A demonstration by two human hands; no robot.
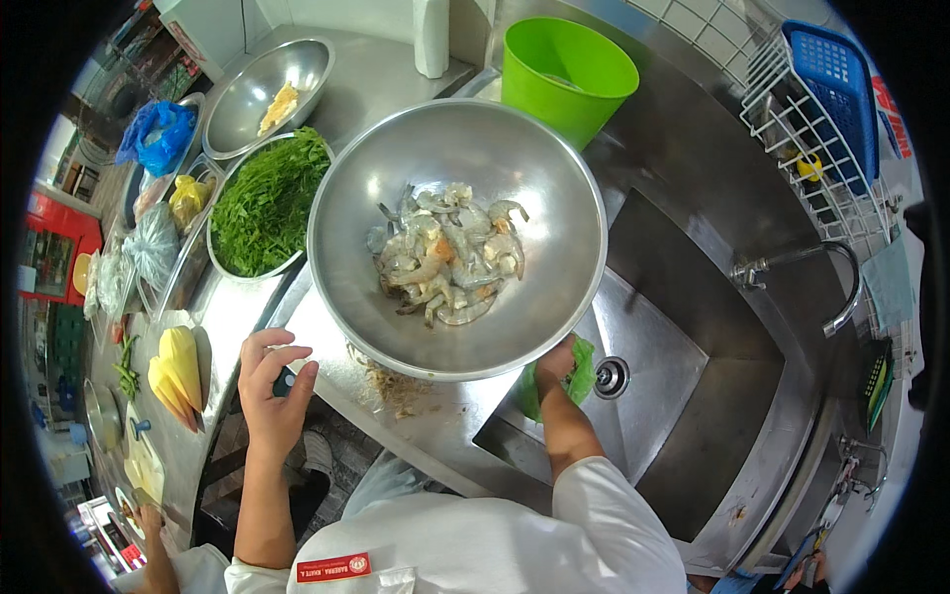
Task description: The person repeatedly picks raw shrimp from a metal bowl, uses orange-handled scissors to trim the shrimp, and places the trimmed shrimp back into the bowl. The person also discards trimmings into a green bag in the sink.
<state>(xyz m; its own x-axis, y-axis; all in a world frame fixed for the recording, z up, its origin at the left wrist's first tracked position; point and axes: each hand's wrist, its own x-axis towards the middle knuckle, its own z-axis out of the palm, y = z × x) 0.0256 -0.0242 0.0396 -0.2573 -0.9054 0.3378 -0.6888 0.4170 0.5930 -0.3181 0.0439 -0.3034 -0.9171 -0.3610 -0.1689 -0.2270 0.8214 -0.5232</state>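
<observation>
A large steel mixing bowl stands in front of me, with a heap of raw, shell-on shrimp in its bottom. Left of the bowl's near rim, my left hand is raised with its fingers apart and nothing in it. My right hand reaches down at the sink, just under the bowl's near right rim. Around that hand is a crumpled green plastic bag. The fingers are partly hidden, so their grip does not show. Thin brownish scraps lie on the steel counter below the bowl.
A bright green bin stands behind the bowl. Chopped green leaves fill a container at the left, near a second steel bowl. Peeled yellow vegetables lie on the left counter. A curved faucet is at the right. Another person's hand is at lower left.
</observation>
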